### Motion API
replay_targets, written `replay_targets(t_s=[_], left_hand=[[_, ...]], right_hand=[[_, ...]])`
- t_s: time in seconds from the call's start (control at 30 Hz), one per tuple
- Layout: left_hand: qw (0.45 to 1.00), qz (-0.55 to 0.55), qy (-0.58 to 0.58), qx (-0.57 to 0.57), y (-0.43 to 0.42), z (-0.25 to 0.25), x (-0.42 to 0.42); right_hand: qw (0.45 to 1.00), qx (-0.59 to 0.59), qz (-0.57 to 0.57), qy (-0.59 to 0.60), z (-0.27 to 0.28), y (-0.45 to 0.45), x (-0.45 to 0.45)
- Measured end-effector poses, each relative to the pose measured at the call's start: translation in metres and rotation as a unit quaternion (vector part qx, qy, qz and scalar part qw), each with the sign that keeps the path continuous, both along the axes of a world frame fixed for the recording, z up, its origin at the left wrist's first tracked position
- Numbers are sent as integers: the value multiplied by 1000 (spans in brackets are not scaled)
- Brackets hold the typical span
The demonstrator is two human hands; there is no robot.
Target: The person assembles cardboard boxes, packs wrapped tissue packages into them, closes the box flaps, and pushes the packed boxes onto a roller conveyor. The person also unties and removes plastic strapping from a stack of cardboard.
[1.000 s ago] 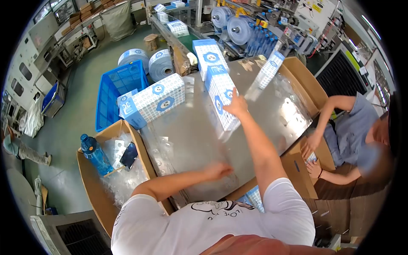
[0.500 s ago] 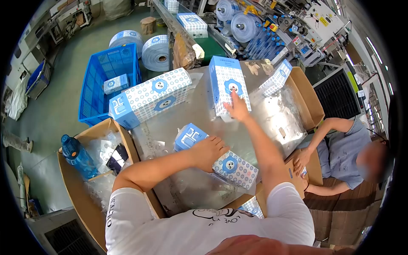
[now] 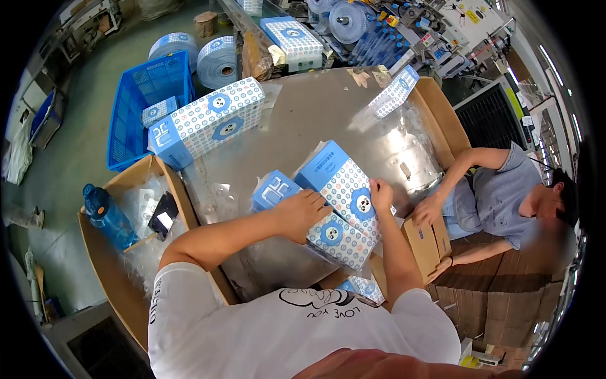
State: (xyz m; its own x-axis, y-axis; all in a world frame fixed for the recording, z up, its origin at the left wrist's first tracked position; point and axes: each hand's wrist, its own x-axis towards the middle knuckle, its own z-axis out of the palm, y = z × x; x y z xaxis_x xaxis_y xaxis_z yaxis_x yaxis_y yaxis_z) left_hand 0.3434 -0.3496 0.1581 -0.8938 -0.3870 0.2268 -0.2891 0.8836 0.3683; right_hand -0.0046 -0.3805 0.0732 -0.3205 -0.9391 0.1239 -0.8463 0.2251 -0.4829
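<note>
On the metal table, two blue-and-white wrapped packs with a bear-face print lie side by side in front of me. My left hand (image 3: 301, 215) lies over the nearer pack (image 3: 341, 239), fingers curled round its far edge where the two packs meet. The farther pack (image 3: 341, 183) rests against it, slightly offset. Closed at the right side of that farther pack is my right hand (image 3: 381, 196), with its thumb and fingers on the wrapper. The undersides of both packs are hidden.
Another long pack (image 3: 208, 120) lies at the table's left edge, and a pack (image 3: 394, 95) stands far right. A blue crate (image 3: 117, 126) and a carton with a bottle (image 3: 107, 215) stand left. At right, a co-worker (image 3: 486, 196) handles a cardboard box (image 3: 429, 249).
My right hand has drawn the farther pack from the table's back toward me, against the nearer one. My left hand stays on the nearer pack. The co-worker's box now shows closed flaps.
</note>
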Motion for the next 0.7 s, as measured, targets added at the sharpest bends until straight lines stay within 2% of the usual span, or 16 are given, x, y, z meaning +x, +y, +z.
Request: replay_targets(t_s=[0.07, 0.13, 0.2, 0.27, 0.33, 0.43, 0.47, 0.53, 0.57, 0.6, 0.67, 0.7], left_hand=[[1000, 0, 3, 4, 6, 1, -4], [1000, -6, 7, 2, 11, 4, -3], [1000, -2, -3, 10, 25, 4, -1], [1000, 0, 7, 9, 43, 7, 6], [1000, 4, 11, 9, 52, 8, 10], [999, 17, 12, -35, 65, -1, 7], [999, 17, 30, -42, 64, -4, 5], [997, 31, 47, -51, 65, -3, 3], [998, 29, 45, -34, 68, -1, 1], [999, 26, 42, -19, 73, 1, 0], [998, 27, 52, -31, 86, 19, -7], [997, 18, 67, -40, 93, 30, -15]], right_hand=[[999, -8, 11, 46, 3, 8, 1], [981, -75, 85, 158, 23, 25, 6], [978, -81, 89, 172, 59, 51, 12], [949, -72, 178, 252, 102, 80, 26], [935, -126, 300, 140, 127, 90, 58], [933, -17, 327, 150, 126, 65, 105], [930, -19, 334, 151, 123, 53, 113], [932, 89, 306, 173, 115, 31, 123], [937, 99, 297, 155, 115, 25, 125], [935, 97, 306, 154, 116, 28, 122], [932, 12, 338, 132, 127, 39, 105], [938, 17, 311, 153, 149, 58, 97]])
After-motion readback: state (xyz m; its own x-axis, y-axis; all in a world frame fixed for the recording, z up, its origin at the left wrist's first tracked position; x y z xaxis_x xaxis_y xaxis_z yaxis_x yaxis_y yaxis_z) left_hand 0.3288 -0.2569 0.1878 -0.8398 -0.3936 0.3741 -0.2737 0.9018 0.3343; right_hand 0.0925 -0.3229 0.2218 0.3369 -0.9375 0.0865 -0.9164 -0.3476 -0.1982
